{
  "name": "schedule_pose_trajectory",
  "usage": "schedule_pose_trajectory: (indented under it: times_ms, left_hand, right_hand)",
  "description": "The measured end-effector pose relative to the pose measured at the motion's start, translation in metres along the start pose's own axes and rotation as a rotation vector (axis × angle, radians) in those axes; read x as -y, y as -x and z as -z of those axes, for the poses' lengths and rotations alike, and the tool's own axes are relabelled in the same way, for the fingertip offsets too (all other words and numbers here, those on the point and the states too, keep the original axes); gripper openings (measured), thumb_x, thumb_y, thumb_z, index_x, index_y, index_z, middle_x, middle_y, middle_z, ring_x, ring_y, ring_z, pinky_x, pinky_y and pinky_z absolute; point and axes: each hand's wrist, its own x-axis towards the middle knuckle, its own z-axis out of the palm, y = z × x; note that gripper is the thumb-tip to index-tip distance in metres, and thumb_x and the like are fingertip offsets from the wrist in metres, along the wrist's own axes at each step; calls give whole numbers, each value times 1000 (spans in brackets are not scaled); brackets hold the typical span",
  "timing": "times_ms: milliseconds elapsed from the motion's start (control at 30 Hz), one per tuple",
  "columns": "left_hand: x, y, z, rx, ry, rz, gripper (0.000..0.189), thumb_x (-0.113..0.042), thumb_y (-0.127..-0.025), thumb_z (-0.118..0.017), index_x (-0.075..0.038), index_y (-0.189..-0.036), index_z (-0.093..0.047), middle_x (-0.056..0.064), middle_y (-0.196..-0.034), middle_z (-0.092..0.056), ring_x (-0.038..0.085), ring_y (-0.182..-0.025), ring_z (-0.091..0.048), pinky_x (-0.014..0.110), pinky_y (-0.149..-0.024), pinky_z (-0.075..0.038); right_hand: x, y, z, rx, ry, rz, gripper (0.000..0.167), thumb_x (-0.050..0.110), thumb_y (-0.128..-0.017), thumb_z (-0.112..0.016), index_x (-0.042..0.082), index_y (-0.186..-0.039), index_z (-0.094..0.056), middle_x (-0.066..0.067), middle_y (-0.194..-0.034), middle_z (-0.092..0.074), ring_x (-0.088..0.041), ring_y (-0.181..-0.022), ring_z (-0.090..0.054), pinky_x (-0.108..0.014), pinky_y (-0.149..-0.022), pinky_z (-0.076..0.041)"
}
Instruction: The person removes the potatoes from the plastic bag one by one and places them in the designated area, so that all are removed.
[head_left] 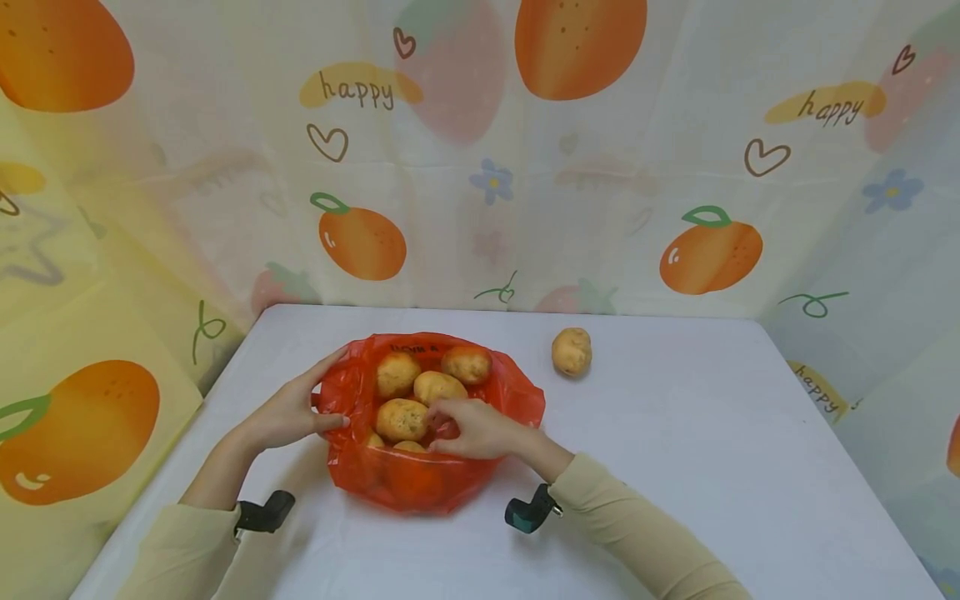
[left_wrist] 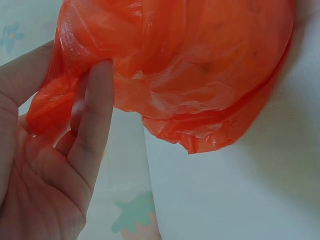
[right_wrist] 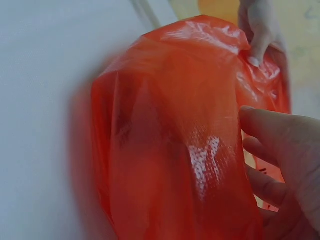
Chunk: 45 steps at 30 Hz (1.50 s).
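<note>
A red plastic bag (head_left: 420, 487) lies with its mouth spread wide, and several potatoes (head_left: 402, 420) show inside it. At the bag's left side, my left hand (head_left: 292, 408) holds the gathered plastic; in the left wrist view, the thumb and fingers (left_wrist: 97, 115) are around the bag's edge (left_wrist: 70, 60). My right hand (head_left: 480, 429) is over the front right of the mouth, its fingers bent beside the potatoes, with a gap between thumb and fingers. In the right wrist view, the right hand's thumb (right_wrist: 257, 120) is right at the bag's rim.
One loose potato (head_left: 572, 352) lies on the white table (head_left: 675, 467), behind and right of the bag. A printed cloth with fruit (head_left: 435, 183) hangs behind the table and along its sides. Each wrist wears a black camera mount (head_left: 531, 510).
</note>
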Motion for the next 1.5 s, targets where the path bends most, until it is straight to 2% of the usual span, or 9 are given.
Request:
schedule_pose_trajectory:
  times_ms: [467, 767, 833, 1000, 1100, 1167, 1233, 1333, 1500]
  left_hand:
    - [2, -1, -1, 10, 11, 32, 95, -16, -77, -74, -30, -148, -13, 16, -147, -25, 41, -108, -49, 33, -63, -56]
    - [2, -1, -2, 12, 25, 23, 94, -15, -78, -73, -31, -148, -13, 15, -148, -24, 41, -108, -49, 33, -62, -56]
    - [2, -1, -3, 12, 32, 27, 94, -15, -78, -73, -31, -148, -13, 14, -147, -25, 40, -107, -50, 34, -62, -56]
    - [2, -1, -4, 14, 38, 33, 94, -13, -78, -73, -32, -148, -13, 14, -147, -25, 41, -108, -49, 33, -63, -56]
    - [3, -2, -4, 17, 34, 26, 94, -13, -78, -73, -32, -148, -12, 15, -147, -25, 42, -110, -48, 33, -63, -56]
    - [3, -2, -5, 14, 30, 29, 94, -13, -78, -73, -33, -148, -13, 15, -147, -25, 42, -110, -48, 33, -63, -56]
    - [3, -2, -5, 11, 28, 29, 95, -13, -77, -73, -33, -148, -13, 15, -146, -26, 41, -109, -49, 32, -63, -56]
    - [3, -2, -5, 8, 24, 27, 95, -14, -77, -73, -33, -148, -13, 16, -145, -27, 41, -108, -50, 32, -63, -55]
    - [4, -3, -5, 10, 29, 28, 95, -13, -77, -73, -33, -147, -13, 16, -145, -28, 40, -107, -50, 32, -63, -55]
  right_hand:
    - [3, -2, -9, 52, 19, 20, 37, 23, -85, -66, 11, -118, -54, -1, -105, -63, -10, -91, -60, -16, -80, -49]
    - [5, -2, -14, 110, 40, 34, 42, 24, -86, -64, 15, -125, -51, 7, -108, -59, -8, -95, -55, -15, -80, -46]
    - [6, -1, -15, 123, 34, 33, 44, 23, -87, -64, 15, -128, -49, 6, -103, -58, -8, -88, -54, -14, -76, -46]
    - [4, -2, -20, 147, 40, 48, 51, 20, -87, -62, 18, -134, -45, 4, -75, -48, -5, -68, -44, -12, -60, -39]
    - [3, -2, -23, 163, 48, 40, 54, 21, -86, -62, 21, -137, -42, 5, -70, -42, -4, -64, -40, -13, -59, -37]
    - [2, -3, -25, 173, 51, 26, 56, 23, -86, -62, 24, -138, -40, 8, -76, -49, -2, -68, -42, -13, -64, -39]
    - [3, -3, -26, 189, 41, 4, 58, 25, -86, -62, 26, -139, -39, 9, -90, -56, -2, -76, -46, -14, -72, -42]
    - [4, -3, -25, 214, 29, -30, 60, 26, -87, -61, 28, -141, -36, 9, -111, -58, -2, -88, -50, -18, -86, -44]
    - [7, -3, -25, 250, 31, -43, 64, 28, -88, -60, 29, -144, -29, 6, -119, -57, -3, -93, -51, -21, -92, -43]
